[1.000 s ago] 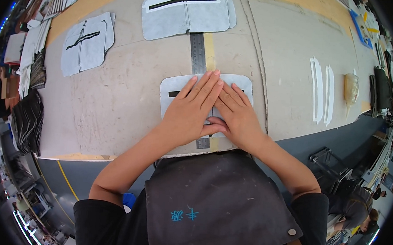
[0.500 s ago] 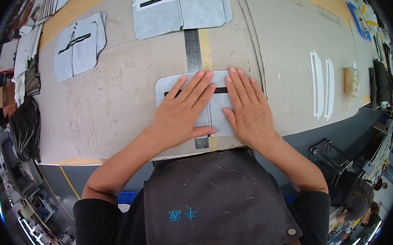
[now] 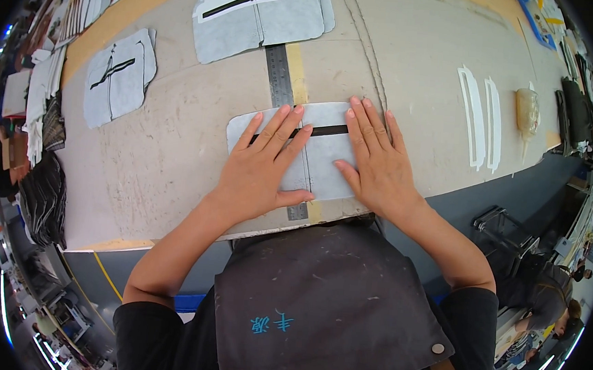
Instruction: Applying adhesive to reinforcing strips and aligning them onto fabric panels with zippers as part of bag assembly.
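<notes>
head view, the only one: the pale grey panel (image 3: 332,167) lies flat on the worktable (image 3: 167,162), at the near edge in front of the person's apron (image 3: 322,304). left hand (image 3: 260,165) is laid palm down on its left half, fingers wide, thumb near the near edge by the centre line (image 3: 306,161); right hand (image 3: 384,167) is laid likewise over its right side, fingers a little apart, thumb pointing left. both hands are spread and grip nothing. a dark strip (image 3: 329,129) crosses the panel, partly under the left fingers. a steel ruler (image 3: 278,77) and a yellow band (image 3: 296,75) show beyond the far edge and again at the near edge, so the panel appears to lie over them. far: stacked panels (image 3: 290,23); left: a smaller stack (image 3: 137,84). right: two white strips (image 3: 471,121) and an amber bottle (image 3: 527,115). risks, my judgement: uneven pressure from the two palms could skew the panel off the ruler; hands pushed apart too hard could strain the centre line; a finger dragged across the dark strip could shift it, if it is loose. right edge hidden by the hand, so cannot tell whether it lies flat.
</notes>
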`<control>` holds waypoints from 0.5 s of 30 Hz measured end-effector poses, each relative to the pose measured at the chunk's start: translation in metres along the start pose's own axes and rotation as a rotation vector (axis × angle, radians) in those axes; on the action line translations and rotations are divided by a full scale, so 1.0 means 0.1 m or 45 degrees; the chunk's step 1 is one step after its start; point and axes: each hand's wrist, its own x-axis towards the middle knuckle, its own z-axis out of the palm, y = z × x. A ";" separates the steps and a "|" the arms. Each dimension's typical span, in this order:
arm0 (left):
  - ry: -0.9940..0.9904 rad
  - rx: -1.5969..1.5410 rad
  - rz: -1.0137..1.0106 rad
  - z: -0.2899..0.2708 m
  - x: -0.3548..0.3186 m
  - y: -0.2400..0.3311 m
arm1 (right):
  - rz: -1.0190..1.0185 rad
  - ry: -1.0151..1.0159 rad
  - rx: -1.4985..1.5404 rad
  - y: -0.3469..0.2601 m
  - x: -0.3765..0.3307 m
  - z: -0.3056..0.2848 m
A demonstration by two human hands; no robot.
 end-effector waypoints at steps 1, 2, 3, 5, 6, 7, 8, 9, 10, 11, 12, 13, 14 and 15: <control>-0.001 0.006 -0.009 0.00 -0.01 0.00 | 0.009 0.009 -0.012 0.01 -0.01 0.00; 0.000 0.011 -0.012 0.00 -0.01 0.00 | 0.015 0.018 -0.012 0.01 -0.02 0.00; -0.001 0.020 -0.004 0.00 -0.02 0.00 | 0.021 0.015 -0.021 0.02 -0.03 -0.01; -0.004 0.010 -0.070 -0.01 -0.06 0.00 | 0.036 0.024 -0.029 0.03 -0.07 -0.03; -0.006 0.019 -0.058 -0.02 -0.10 -0.01 | 0.077 0.025 -0.054 0.04 -0.10 -0.05; -0.011 0.041 -0.093 -0.02 -0.15 -0.04 | 0.120 0.025 -0.080 0.05 -0.13 -0.07; -0.015 0.062 -0.128 -0.04 -0.19 -0.06 | 0.131 0.036 -0.080 0.08 -0.18 -0.10; -0.019 0.069 -0.115 -0.07 -0.25 -0.07 | 0.169 0.058 -0.058 0.11 -0.23 -0.13; -0.011 0.051 -0.168 -0.09 -0.29 -0.09 | 0.211 0.080 -0.039 0.16 -0.30 -0.17; -0.004 0.031 -0.222 -0.10 -0.29 -0.09 | 0.225 0.086 -0.039 0.20 -0.36 -0.19; -0.009 0.031 -0.202 -0.10 -0.23 -0.08 | 0.261 0.159 0.039 0.25 -0.44 -0.22; 0.040 0.003 -0.218 -0.13 -0.15 -0.06 | 0.302 0.234 0.112 0.29 -0.50 -0.24; 0.087 -0.029 -0.224 -0.17 -0.05 -0.01 | 0.334 0.240 0.100 0.33 -0.58 -0.27; 0.085 -0.038 -0.188 -0.17 0.09 0.04 | 0.377 0.312 0.217 0.38 -0.65 -0.30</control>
